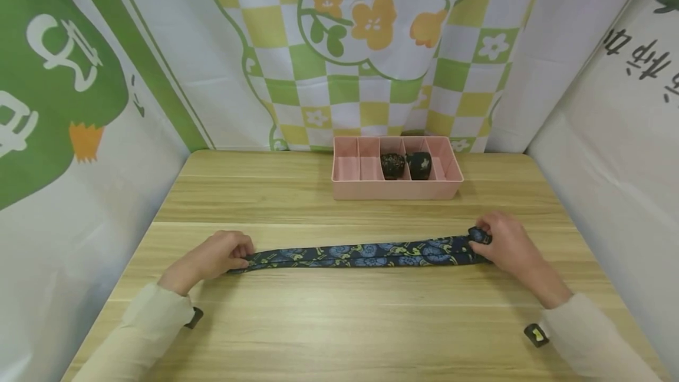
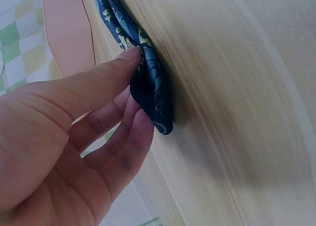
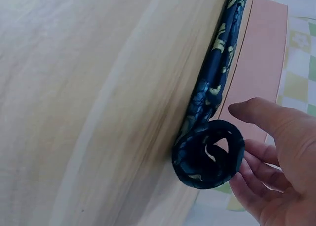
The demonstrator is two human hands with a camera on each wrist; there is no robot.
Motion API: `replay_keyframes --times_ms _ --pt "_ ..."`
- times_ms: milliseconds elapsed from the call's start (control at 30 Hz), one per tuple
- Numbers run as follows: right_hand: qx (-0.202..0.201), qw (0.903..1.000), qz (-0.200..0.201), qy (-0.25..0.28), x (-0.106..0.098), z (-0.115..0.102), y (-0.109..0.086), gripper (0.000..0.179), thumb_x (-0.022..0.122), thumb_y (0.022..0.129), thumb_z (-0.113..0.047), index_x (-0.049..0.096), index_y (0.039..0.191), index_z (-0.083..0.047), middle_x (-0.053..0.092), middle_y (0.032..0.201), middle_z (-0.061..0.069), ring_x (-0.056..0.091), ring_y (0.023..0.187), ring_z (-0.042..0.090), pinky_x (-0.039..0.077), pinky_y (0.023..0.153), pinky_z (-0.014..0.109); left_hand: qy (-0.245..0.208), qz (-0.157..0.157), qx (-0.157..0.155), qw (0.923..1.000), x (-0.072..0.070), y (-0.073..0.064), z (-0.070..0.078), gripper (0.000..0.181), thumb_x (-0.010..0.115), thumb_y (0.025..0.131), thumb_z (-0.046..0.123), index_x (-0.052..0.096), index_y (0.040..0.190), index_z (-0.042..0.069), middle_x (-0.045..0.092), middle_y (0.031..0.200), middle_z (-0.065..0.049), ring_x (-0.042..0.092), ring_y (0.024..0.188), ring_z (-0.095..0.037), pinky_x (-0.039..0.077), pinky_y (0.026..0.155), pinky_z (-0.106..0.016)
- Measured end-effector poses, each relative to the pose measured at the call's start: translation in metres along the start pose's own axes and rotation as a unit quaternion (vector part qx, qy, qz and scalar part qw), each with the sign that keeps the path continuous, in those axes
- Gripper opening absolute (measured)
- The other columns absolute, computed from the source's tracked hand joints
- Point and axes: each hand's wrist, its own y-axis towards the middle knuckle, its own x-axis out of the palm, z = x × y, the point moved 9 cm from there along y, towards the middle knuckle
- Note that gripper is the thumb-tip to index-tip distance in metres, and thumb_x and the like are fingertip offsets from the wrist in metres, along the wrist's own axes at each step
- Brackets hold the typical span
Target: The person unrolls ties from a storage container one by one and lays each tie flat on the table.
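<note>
A dark navy necktie (image 1: pixel 366 255) with blue flowers and yellow-green marks lies folded lengthwise across the table. My left hand (image 1: pixel 217 255) pinches its left end, thumb on the top and fingers beneath, as the left wrist view shows at the folded tip (image 2: pixel 158 100). At the right end the tie is coiled into a small roll (image 3: pixel 180 159), hollow in the middle. My right hand (image 1: pixel 506 246) holds this roll with curled fingers against its side. In the right wrist view the thumb (image 3: pixel 252 110) sits above the roll, near the flat stretch of the tie.
A pink divided box (image 1: pixel 395 191) stands at the back of the wooden table (image 1: pixel 339 323). Two dark patterned rolls (image 1: pixel 392 167) sit in separate compartments of it. Printed cloth (image 1: pixel 307 93) hangs behind the table and along both sides.
</note>
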Motion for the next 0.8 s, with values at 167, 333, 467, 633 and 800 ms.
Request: replay_keyframes --times_ms 167,333,467,633,800 --pt "0.023 0.9996 -0.007 0.014 -0.001 0.011 -0.004 0.039 0.088 0.081 -0.014 0.07 0.108 0.008 0.071 0.102 0.024 0.069 0.091 0.035 0.06 0.082 0.055 0.006 0.005 -0.002 1.0 -0.003 -0.003 -0.005 0.016 0.081 0.09 0.005 0.075 0.104 0.009 0.073 0.097 0.001 0.062 0.083 -0.007 0.056 0.073 -0.028" --pt "0.038 0.9988 -0.018 0.024 -0.005 0.018 -0.005 0.038 0.085 0.084 -0.014 0.071 0.109 0.009 0.073 0.102 0.026 0.071 0.091 0.036 0.061 0.082 0.055 0.007 0.007 -0.004 0.9999 -0.006 -0.008 -0.012 0.015 0.081 0.09 0.005 0.075 0.103 0.009 0.073 0.096 0.001 0.062 0.082 -0.007 0.056 0.072 -0.028" --pt "0.042 0.9986 -0.018 0.029 -0.006 0.025 -0.005 0.038 0.086 0.084 -0.015 0.071 0.109 0.01 0.074 0.101 0.026 0.072 0.09 0.037 0.061 0.082 0.055 0.002 0.004 -0.01 0.9999 -0.006 -0.01 -0.014 0.015 0.081 0.09 0.004 0.075 0.103 0.008 0.071 0.093 0.003 0.06 0.08 -0.005 0.055 0.071 -0.026" --pt "0.044 0.9986 -0.02 0.02 -0.008 0.028 -0.005 0.038 0.083 0.088 -0.019 0.072 0.111 0.009 0.074 0.102 0.026 0.072 0.093 0.038 0.06 0.084 0.057 0.001 0.006 -0.008 0.9999 -0.007 -0.01 -0.012 0.014 0.081 0.09 0.003 0.075 0.102 0.008 0.07 0.091 0.004 0.058 0.079 -0.004 0.054 0.07 -0.025" --pt "0.031 0.9993 -0.005 0.018 -0.013 0.019 -0.003 0.036 0.084 0.087 -0.019 0.072 0.108 0.008 0.074 0.099 0.024 0.072 0.09 0.037 0.06 0.082 0.056 0.003 0.01 -0.005 0.9999 -0.007 -0.01 -0.013 0.014 0.081 0.09 0.003 0.075 0.102 0.009 0.07 0.091 0.003 0.058 0.079 -0.004 0.054 0.069 -0.025"
